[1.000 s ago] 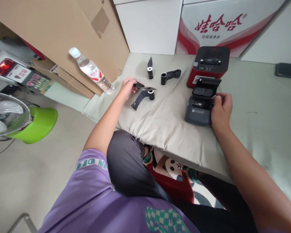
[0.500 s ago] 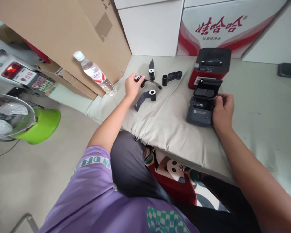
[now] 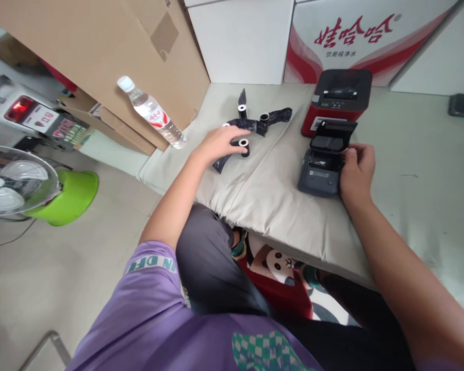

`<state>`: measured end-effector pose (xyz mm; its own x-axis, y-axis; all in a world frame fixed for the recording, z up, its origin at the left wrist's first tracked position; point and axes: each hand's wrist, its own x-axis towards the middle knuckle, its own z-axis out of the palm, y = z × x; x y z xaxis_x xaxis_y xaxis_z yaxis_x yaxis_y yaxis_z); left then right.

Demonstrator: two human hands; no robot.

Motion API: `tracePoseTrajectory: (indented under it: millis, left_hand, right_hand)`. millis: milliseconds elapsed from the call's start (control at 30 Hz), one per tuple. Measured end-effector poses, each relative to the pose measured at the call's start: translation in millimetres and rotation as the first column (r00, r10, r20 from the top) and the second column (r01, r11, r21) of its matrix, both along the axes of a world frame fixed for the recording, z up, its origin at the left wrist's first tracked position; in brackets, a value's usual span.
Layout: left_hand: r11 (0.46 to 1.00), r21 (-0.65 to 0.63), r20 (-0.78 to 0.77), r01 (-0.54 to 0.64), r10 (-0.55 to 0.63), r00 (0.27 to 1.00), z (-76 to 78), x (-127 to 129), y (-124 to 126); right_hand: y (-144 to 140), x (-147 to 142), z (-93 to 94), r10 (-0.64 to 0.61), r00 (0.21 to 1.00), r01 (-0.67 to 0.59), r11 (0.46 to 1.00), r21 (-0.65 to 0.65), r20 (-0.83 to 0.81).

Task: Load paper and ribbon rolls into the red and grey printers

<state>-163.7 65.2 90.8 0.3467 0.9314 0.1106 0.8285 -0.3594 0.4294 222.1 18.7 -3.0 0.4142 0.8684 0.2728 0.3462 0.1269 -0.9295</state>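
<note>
Beige cushion, left hand pinching a black ribbon roll, right hand gripping the grey printer.

You have matt grey plastic in the small printer, glossier red-and-black plastic in the larger printer, dull black ribbon on the rolls, soft beige cloth on the cushion, clear plastic in the bottle, and rough brown cardboard
</note>
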Motion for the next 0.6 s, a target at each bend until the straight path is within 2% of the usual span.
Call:
tracePoseTrajectory:
  millis: [67,100,167,267,367,467,500,600]
  left_hand:
    - [0.997,-0.04,-0.032,0.06,-0.062,0.998,-1.6,8.4,-1.0]
    - [0.997,-0.039,0.012,0.064,-0.064,0.998,-2.4,11.7,-0.8]
    - [0.998,-0.034,0.203,0.059,-0.051,0.978,-2.0,17.5,-0.7]
    - [0.995,-0.071,0.535,0.07,-0.022,0.845,3.8,33.5,-3.0]
    - [0.978,-0.139,0.713,0.156,-0.01,0.701,6.8,69.2,-5.2]
    - [0.925,-0.195,0.786,0.325,-0.051,0.616,-3.9,120.6,-3.7]
    - [0.915,-0.172,0.786,0.365,-0.096,0.611,-10.6,137.6,-2.7]
    - [0.911,-0.028,0.699,0.412,-0.277,0.659,-34.2,176.2,-1.2]
  right_hand:
    - [0.8,0.7,-1.9,-0.002,1.0,0.002,1.0,0.003,0.002]
    - [0.8,0.8,-2.6,0.001,1.0,-0.001,1.0,0.011,0.005]
    - [-0.2,0.4,-2.7,0.01,1.0,-0.011,1.0,0.026,0.014]
    - [-2.5,-1.8,-0.4,0.017,0.999,-0.017,1.0,0.023,0.029]
    - [-3.0,-3.9,2.0,0.016,1.0,-0.016,1.0,0.019,0.022]
    - [-1.5,-4.3,1.5,0.017,1.0,-0.017,1.0,0.021,0.008]
    - [-0.9,-4.1,0.9,0.018,1.0,-0.018,1.0,0.021,0.006]
    - [0.3,-3.2,-0.8,0.034,0.999,-0.034,0.999,0.027,0.001]
